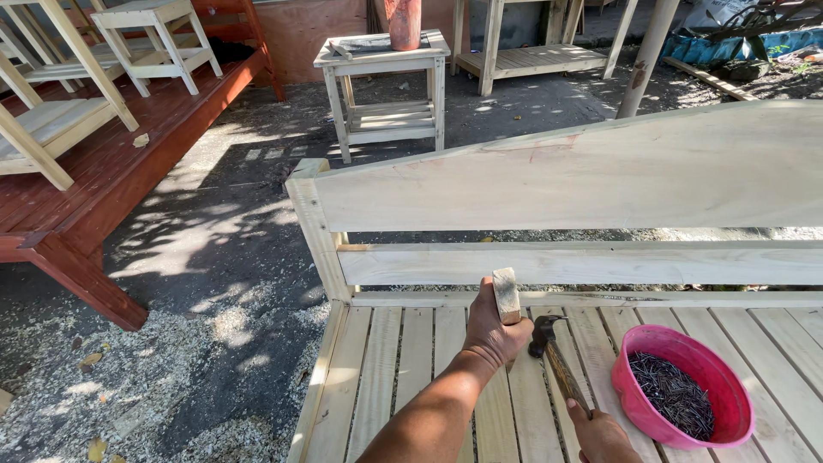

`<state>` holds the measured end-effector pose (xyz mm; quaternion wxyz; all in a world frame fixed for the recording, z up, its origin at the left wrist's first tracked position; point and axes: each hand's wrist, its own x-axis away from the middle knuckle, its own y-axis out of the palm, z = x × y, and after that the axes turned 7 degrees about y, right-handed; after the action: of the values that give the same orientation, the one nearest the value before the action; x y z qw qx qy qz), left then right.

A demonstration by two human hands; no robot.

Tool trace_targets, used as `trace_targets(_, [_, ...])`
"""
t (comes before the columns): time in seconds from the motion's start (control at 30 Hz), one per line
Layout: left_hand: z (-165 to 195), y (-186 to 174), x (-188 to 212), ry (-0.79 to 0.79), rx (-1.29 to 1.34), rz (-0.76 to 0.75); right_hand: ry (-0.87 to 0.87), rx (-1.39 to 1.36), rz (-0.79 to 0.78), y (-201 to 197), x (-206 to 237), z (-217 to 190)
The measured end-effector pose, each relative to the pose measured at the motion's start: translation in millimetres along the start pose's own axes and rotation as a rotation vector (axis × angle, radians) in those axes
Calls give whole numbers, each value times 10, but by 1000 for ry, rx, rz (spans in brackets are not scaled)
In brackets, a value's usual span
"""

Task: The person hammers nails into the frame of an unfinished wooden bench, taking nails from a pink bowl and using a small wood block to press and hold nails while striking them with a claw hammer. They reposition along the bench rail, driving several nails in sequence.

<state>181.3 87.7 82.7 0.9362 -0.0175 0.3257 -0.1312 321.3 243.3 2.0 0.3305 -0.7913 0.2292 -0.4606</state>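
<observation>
On the slatted seat of an unpainted wooden bench (411,343), head view: left hand (493,330) is closed around a small wooden block (506,294), held upright against the lower back rail (583,264) where it meets the seat. Right hand (600,437), at the bottom edge and partly cut off, grips the handle of a hammer (553,347); the hammer head sits just right of the block, close to the left hand's fingers, not clearly touching. A pink bowl (634,390) of dark nails (673,394) rests on the seat slats, right of the hammer. Behind the bench: a small bare-wood table (386,86) on dark ground, and a red-brown platform (103,171) carrying more pale furniture.
</observation>
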Motion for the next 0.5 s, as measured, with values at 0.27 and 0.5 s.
trace_targets(0.27, [-138,-6,-56,-125,-111,-85,30,-34,-6,88,-64,51])
trace_targets(0.5, [-208,31,-6,-51,-119,-109,58,-362,-76,-22,236,-62])
